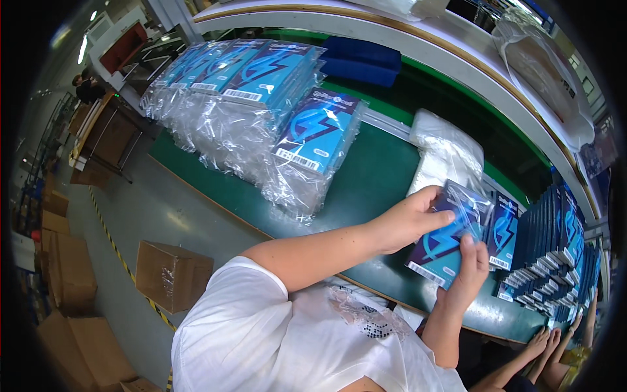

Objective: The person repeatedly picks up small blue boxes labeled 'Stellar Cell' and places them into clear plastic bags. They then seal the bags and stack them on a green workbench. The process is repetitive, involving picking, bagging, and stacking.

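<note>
A flat blue box (431, 253) with a lightning-bolt print is held tilted above the green table. Clear film shines over its upper part; whether the box is fully inside a bag I cannot tell. My left hand (413, 219) grips the upper left side, thumb on the front and fingers at the top edge. On the right side, my right hand (465, 271) pinches it with the thumb across the front. Just behind lies a pile of clear-white plastic bags (449, 157). Another blue box (503, 232) lies right beside the held one.
Bagged boxes (268, 68) stand in rows at the left of the green table (366, 176), with a separate bagged stack (317, 134) nearer. Tall stacks of boxes (548, 245) fill the right end, close to another person's hands (545, 343). A shelf (418, 36) overhangs the back; a carton (171, 274) sits on the floor.
</note>
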`<state>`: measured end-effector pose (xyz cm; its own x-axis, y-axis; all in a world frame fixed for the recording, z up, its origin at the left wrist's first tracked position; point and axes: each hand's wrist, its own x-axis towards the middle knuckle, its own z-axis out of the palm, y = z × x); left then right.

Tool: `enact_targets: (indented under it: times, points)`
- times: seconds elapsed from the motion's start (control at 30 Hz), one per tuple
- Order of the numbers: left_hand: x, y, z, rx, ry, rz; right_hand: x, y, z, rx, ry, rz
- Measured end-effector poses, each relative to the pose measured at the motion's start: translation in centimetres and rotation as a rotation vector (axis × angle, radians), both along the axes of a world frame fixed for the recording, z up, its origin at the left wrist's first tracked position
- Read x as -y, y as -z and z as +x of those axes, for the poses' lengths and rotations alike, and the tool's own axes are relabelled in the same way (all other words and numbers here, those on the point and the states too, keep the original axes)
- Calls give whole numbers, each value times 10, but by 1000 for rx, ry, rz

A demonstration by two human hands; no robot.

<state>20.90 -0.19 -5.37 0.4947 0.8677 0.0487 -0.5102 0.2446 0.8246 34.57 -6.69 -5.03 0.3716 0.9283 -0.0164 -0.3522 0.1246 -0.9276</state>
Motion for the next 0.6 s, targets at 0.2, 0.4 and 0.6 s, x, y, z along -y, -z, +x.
enact_targets:
  times: [0.2, 0.4, 0.6]
  points:
    - [-13, -14, -17, 244, -4, -116, 7, -19, 6, 306, -262, -18]
    - [24, -24, -10, 137, 322, -120, -3, -21, 16, 747, 92, 384]
    - [22, -20, -23, -93, 333, -166, 2, -29, 16, 761, 177, 675]
